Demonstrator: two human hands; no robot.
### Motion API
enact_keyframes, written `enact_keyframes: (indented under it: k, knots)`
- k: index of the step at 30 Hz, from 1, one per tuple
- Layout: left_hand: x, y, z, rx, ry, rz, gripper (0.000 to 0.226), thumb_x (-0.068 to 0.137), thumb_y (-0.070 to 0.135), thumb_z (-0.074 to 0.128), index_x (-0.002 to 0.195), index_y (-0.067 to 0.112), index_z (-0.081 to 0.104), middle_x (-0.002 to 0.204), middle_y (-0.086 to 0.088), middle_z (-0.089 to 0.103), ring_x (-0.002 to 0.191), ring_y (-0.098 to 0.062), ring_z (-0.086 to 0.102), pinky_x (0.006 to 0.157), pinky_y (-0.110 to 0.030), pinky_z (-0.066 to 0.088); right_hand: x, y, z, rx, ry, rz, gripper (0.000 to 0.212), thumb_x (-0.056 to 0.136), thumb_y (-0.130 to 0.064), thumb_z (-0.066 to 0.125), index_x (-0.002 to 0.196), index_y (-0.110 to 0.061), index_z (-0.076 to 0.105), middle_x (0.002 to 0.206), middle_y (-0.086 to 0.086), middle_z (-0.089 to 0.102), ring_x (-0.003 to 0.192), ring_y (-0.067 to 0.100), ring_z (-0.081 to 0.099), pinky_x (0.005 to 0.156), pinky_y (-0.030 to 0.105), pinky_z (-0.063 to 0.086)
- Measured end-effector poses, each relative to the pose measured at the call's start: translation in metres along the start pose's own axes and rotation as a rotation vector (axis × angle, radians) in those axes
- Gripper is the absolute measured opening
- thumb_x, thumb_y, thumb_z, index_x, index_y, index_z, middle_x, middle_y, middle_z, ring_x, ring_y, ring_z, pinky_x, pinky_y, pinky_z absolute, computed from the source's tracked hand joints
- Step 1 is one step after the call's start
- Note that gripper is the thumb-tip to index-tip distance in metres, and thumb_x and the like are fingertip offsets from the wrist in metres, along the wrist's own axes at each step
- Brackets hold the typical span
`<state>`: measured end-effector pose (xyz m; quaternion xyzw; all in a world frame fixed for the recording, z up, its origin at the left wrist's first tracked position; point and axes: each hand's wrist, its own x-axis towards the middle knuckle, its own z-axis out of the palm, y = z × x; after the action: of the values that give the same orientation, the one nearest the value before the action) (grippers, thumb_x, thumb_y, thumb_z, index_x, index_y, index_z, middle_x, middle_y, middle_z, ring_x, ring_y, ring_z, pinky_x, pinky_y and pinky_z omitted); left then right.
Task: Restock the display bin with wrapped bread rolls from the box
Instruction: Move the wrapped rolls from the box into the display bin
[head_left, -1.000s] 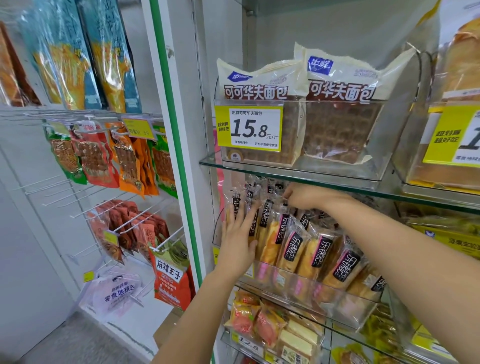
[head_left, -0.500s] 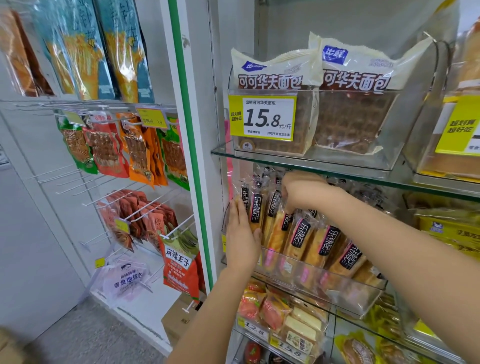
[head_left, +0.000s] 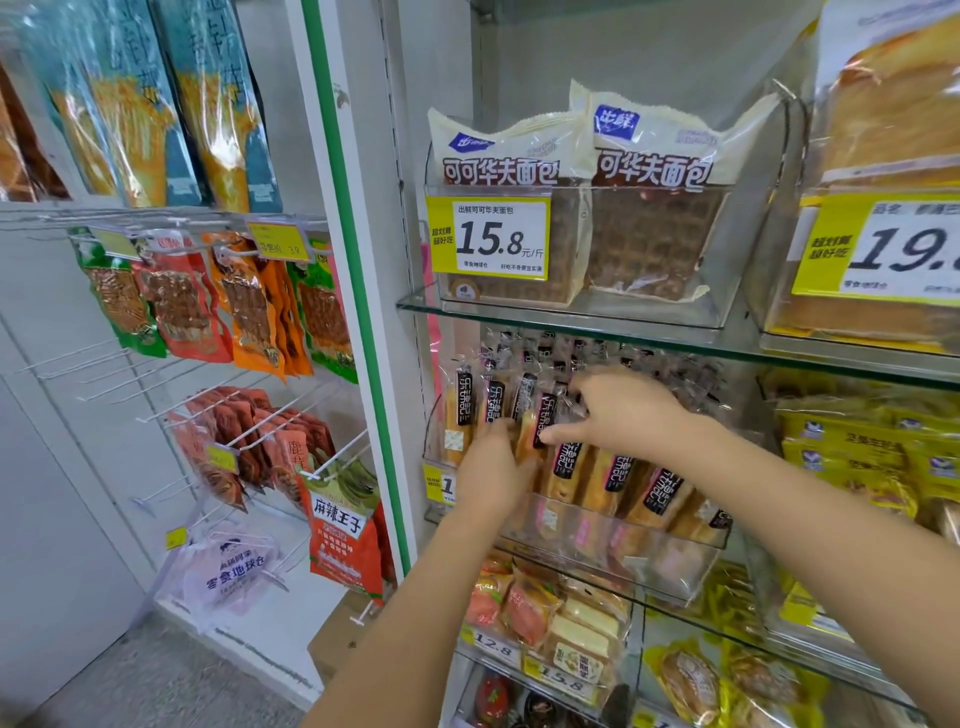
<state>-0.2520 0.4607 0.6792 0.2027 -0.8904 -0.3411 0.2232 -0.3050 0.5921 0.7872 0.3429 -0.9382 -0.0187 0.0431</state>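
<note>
Head view: wrapped bread rolls (head_left: 618, 473) stand in a packed row just below centre, toward 5 o'clock. They sit inside a clear display bin (head_left: 623, 545) on a shelf under a glass shelf (head_left: 571, 319).

Each roll is a long golden stick in crinkly clear film with a black label strip facing outward. The long axis runs roughly from 12 to 6 o'clock. The rolls at the left stand almost upright, and those toward 4 o'clock lean their tops toward 1 o'clock.

They look light, soft and easy to squash, and the film looks slippery. The safest place to take hold is probably the sealed top or a gentle pinch at mid-length, not a squeeze.

The right hand (head_left: 618, 410), at 4 o'clock, has its grip closed on one roll near the top, with the thumb stretched toward 9 o'clock. The left hand (head_left: 493, 467), at 6 o'clock, has its grip released. Its fingers lie fairly straight against the fronts of the left-hand rolls, as if steadying them.

The bin looks nearly full.

Above, at 1 o'clock, two waffle bread packs (head_left: 649, 208) stand behind a yellow price tag (head_left: 493, 239). At 9 o'clock, snack packets (head_left: 182, 301) hang on wire hooks. Low at 7 o'clock a corner of brown cardboard (head_left: 335, 642) shows. Whether it is the supply box cannot be told.
</note>
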Motion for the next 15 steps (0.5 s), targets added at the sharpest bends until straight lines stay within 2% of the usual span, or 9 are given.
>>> enact_keyframes:
  k: [3,5,8,10,13,15]
  knots:
    - [0.008,0.017,-0.001,0.167,0.003,-0.093,0.056,0.08,0.047,0.067,0.117,0.007,0.054,0.112,-0.009,0.06,0.099,-0.026,0.061,0.077,-0.037,0.053,-0.01,-0.002,0.018,-0.032,0.122,0.004,0.067,0.086,-0.063,0.049,0.128,-0.011,0.052,0.14,0.008,0.044,0.127,0.026,0.044,0.093,0.039,0.048]
    - [0.011,0.028,-0.004,0.281,-0.007,-0.123,0.052,0.08,0.051,0.065,0.106,0.007,0.055,0.103,-0.009,0.06,0.091,-0.026,0.062,0.065,-0.033,0.048,-0.014,0.0,0.024,-0.101,0.21,-0.042,0.065,0.089,-0.062,0.042,0.129,-0.01,0.05,0.138,0.008,0.046,0.127,0.025,0.042,0.095,0.037,0.047]
    - [0.015,0.03,-0.008,0.317,-0.033,-0.114,0.042,0.081,0.045,0.068,0.096,0.007,0.057,0.095,-0.009,0.063,0.087,-0.025,0.064,0.063,-0.031,0.047,-0.014,0.006,0.027,-0.144,0.269,-0.115,0.065,0.089,-0.064,0.038,0.124,-0.011,0.053,0.127,0.007,0.052,0.121,0.023,0.046,0.09,0.034,0.048]
    - [0.017,0.026,-0.013,0.25,-0.067,-0.097,0.037,0.081,0.039,0.07,0.093,0.007,0.06,0.091,-0.01,0.064,0.09,-0.027,0.065,0.066,-0.032,0.048,-0.013,0.012,0.028,-0.141,0.267,-0.162,0.065,0.088,-0.065,0.037,0.121,-0.012,0.054,0.123,0.005,0.053,0.118,0.021,0.047,0.087,0.033,0.049]
    - [0.019,0.015,-0.024,0.015,-0.18,-0.07,0.048,0.078,0.033,0.074,0.114,0.003,0.062,0.107,-0.013,0.067,0.102,-0.028,0.062,0.08,-0.035,0.05,-0.01,0.02,0.03,-0.146,0.292,-0.23,0.066,0.085,-0.067,0.035,0.121,-0.015,0.054,0.121,0.002,0.054,0.114,0.019,0.048,0.084,0.031,0.048]
    - [0.018,0.008,-0.033,-0.137,-0.279,-0.029,0.033,0.078,0.027,0.075,0.1,0.004,0.065,0.089,-0.01,0.068,0.087,-0.026,0.063,0.072,-0.029,0.051,-0.008,0.023,0.031,-0.145,0.307,-0.29,0.069,0.081,-0.069,0.031,0.117,-0.016,0.055,0.119,0.002,0.057,0.111,0.018,0.05,0.08,0.03,0.048]
